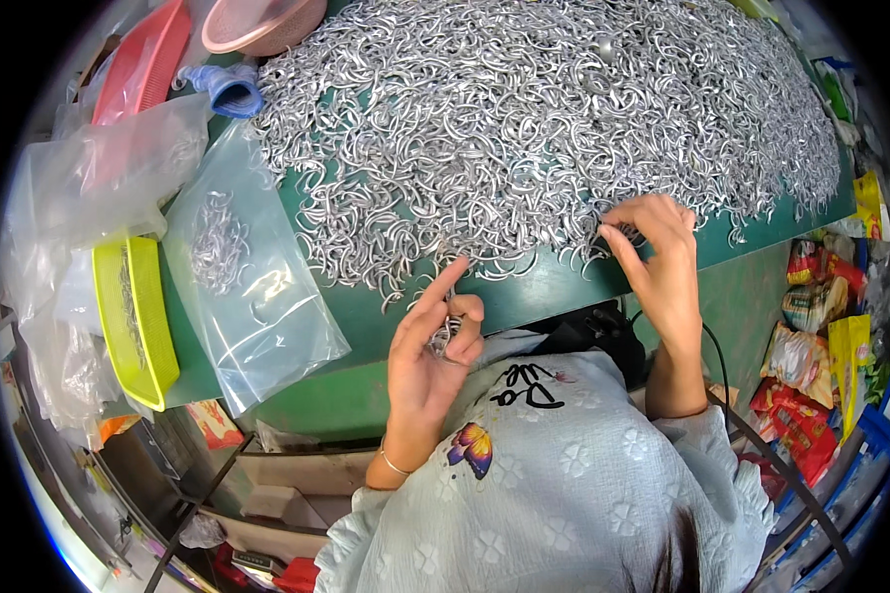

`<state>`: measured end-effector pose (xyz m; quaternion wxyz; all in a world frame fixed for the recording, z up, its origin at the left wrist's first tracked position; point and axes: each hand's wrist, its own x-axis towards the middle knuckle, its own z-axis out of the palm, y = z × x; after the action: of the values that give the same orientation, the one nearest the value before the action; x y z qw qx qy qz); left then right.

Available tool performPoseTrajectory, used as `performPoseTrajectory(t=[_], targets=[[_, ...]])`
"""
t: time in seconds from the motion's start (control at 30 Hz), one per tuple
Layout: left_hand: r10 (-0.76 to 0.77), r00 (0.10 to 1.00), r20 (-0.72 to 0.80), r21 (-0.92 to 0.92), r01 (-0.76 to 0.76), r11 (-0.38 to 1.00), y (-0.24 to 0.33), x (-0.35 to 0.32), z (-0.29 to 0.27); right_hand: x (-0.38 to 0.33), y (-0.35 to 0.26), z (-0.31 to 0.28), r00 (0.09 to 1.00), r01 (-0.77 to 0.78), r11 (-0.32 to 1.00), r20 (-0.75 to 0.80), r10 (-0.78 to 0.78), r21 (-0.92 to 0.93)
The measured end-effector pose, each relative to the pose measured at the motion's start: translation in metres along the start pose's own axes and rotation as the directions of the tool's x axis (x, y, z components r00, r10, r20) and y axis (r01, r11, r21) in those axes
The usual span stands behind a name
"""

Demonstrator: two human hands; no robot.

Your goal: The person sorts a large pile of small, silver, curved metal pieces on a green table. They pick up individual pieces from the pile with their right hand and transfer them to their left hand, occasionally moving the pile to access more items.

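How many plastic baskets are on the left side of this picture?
3: a red basket at the upper left, a round pink basket at the top beside the silver curved pieces, and a yellow-green basket below, left of the clear bag. Others may be hidden.

Red basket (171, 61) near pink bowl (257, 42); packets (800, 360) right.

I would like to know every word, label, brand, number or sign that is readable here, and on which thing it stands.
Pale blue textured fabric shirt: large black lettering, not transcribed here.
Glossy red plastic packets at right: print too small to read.
Bright yellow plastic packet beside them: also too small.
Shiny silver, curved, metallic-looking pieces: no marking visible.
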<state>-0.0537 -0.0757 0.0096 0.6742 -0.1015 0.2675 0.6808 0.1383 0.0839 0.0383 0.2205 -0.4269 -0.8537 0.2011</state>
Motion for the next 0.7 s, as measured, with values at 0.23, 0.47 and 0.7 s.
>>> performPoseTrajectory(t=[0.23,0.47,0.7], targets=[[-0.244,0.928,0.284,-0.284,0.324,0.902,-0.018,0.018,-0.007,0.022,-0.002,0.026,0.991,0.117,0.990,-0.057,-0.122,-0.079],[-0.285,0.957,-0.055,0.002,0.286,0.958,-0.023,0.026,0.020,0.023,0.009,0.022,0.990,0.073,0.996,-0.123,-0.066,0.050],[-0.167,0.985,0.031,0.024,0.166,0.986,-0.033,0.038,0.029,0.015,-0.016,-0.004,0.962,0.107,0.920,0.196,-0.192,0.377]])
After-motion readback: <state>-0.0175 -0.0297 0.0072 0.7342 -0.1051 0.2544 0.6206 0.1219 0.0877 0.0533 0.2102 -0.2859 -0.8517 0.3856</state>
